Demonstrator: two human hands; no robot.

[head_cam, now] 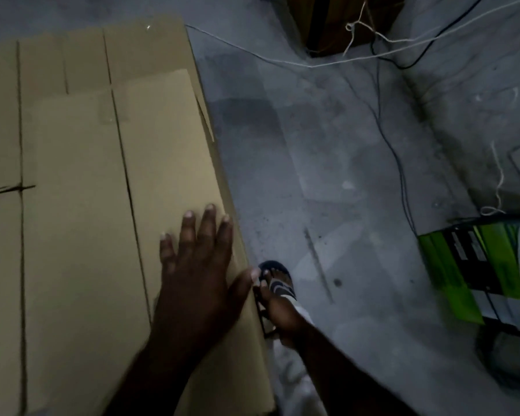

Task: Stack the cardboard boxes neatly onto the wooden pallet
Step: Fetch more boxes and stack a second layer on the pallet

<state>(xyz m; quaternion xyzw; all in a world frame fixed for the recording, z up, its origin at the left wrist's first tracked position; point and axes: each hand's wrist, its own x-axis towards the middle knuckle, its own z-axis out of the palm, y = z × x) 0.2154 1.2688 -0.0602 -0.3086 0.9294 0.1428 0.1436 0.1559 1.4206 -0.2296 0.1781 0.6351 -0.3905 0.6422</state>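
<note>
Settling the top cardboard box, frame left, appears the step: left hand flat, fingers spread; right hand curled on its edge. Next: square edges flush.

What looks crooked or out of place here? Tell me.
The top cardboard sheet sits offset, not flush, on the stack. Its far edge stops short of the sheet below, and a thin sliver juts out along the right side. Loose white string and a dark cable trail across the floor beside it, a possible trip hazard.
</note>
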